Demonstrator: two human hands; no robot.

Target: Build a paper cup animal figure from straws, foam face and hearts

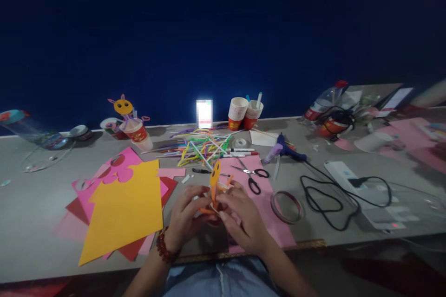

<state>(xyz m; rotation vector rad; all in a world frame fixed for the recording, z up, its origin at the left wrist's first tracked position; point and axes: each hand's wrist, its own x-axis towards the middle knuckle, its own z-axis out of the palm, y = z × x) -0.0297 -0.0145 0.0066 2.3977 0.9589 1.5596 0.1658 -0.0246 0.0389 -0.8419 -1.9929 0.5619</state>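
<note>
Close to the table's front edge, both hands are around a small craft figure (215, 177). It has a flat yellow paper face with dark eyes, seen nearly edge-on, and orange fuzzy strips stick out below. A whitish rim and some red show between the fingers, as on a paper cup, but most of that part is hidden. My left hand (186, 213), with a beaded bracelet at the wrist, grips it from the left with bent fingers. From the other side, my right hand (245, 218) pinches its front near the orange strips. Scissors (252, 174) lie just beyond the right hand.
Yellow (128, 213) and pink sheets lie left. Pipe cleaners (202, 146) are heaped centrally, before a lit phone (204, 113) and stacked paper cups (237, 113). A glue gun (287, 148), tape roll (286, 207) and corded power strip (365, 195) lie right. A finished-looking cup figure (123, 106) stands back left.
</note>
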